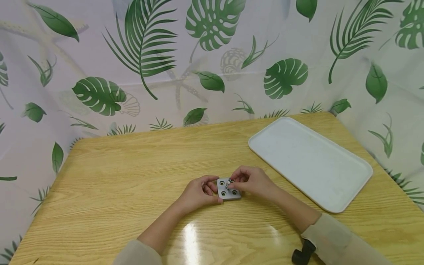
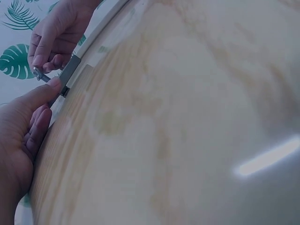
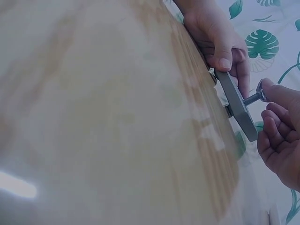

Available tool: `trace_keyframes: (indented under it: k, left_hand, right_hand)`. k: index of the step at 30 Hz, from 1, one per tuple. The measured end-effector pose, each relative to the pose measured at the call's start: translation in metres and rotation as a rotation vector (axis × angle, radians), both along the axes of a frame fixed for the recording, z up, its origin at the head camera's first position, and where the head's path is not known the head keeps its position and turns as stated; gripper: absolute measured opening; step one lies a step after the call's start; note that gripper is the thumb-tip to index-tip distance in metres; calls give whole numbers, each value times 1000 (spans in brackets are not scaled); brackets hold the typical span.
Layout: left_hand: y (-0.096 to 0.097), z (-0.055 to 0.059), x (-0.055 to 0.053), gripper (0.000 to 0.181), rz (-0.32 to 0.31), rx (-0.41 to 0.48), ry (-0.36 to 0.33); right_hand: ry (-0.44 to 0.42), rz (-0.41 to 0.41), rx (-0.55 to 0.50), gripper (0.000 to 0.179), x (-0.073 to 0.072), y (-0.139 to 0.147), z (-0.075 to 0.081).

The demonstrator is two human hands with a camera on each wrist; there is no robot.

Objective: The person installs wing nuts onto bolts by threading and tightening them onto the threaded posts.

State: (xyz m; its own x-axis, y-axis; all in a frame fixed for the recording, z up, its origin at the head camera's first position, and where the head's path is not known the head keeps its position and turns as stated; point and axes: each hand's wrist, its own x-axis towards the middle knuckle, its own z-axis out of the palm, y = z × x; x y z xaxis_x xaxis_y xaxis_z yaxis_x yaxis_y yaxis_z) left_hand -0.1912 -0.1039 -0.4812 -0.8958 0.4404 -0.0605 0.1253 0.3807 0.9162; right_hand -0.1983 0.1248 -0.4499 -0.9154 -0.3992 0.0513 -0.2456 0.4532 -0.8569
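Note:
A small square grey metal plate [image 1: 229,196] with several round holes sits near the middle of the table. My left hand [image 1: 195,195] holds it by the left side, thumb at the near edge and fingers at the far one. From the plate's upper face rises a threaded bolt [image 3: 253,98], topped by a wing-shaped metal end [image 3: 261,90]. The thumb and fingers of my right hand [image 1: 256,180] pinch that end, which they partly hide. Short dark pieces [image 3: 228,110] show beneath the plate in the right wrist view.
A white rectangular tray [image 1: 308,162] lies at the right of the wooden table [image 1: 132,173]. Leaf-patterned cloth [image 1: 159,99] hangs behind and at both sides. Near my right sleeve is a black fitting [image 1: 304,252].

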Motion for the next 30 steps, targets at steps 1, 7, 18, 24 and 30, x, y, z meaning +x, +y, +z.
trace_keyframes:
  k: [1,7,18,24,30]
  left_hand:
    - [0,0,0,70,-2,0,0]
    - [-1,1,0,70,-4,0,-8]
    - [-1,0,-1,70,-2,0,-16]
    - [-1,0,-1,70,-4,5,-21]
    - [-1,0,-1,69,-2,9,-29]
  right_hand:
    - [-2,-3,-2,23,0,-1,0]
    - [1,5,-7,25,-3,-3,-3]
    - [-4,24,-3,24,-2,-3,-5]
    - [3,21,19,22,-1,0,-2]
    - [0,20,12,17,1,3,-1]
